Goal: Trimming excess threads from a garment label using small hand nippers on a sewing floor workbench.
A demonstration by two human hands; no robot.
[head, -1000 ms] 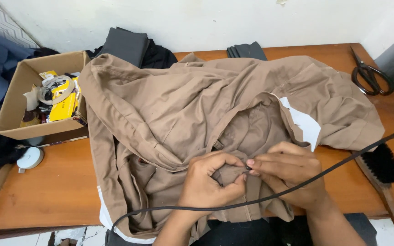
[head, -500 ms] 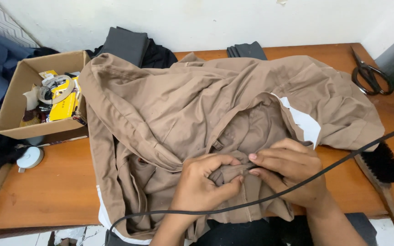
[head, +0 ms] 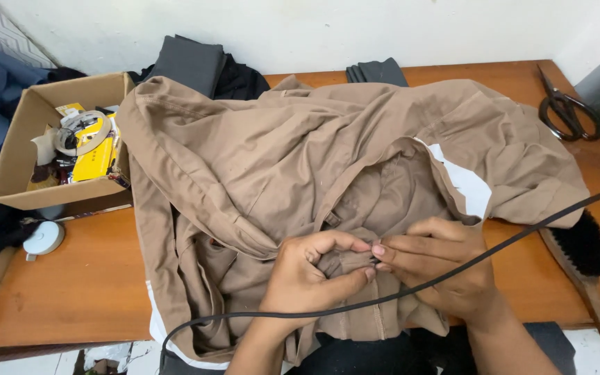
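Hands together at the near edge of the bench (head: 71, 292): left hand (head: 307, 278) and right hand (head: 432, 267) both pinch a small fold of the tan garment (head: 279, 153), fingertips meeting. The garment sprawls across the bench's middle. A black cord (head: 522, 232) runs over both wrists. Scissors (head: 564, 107) and a brush (head: 588, 253) lie right, a cardboard box (head: 22, 139) left.
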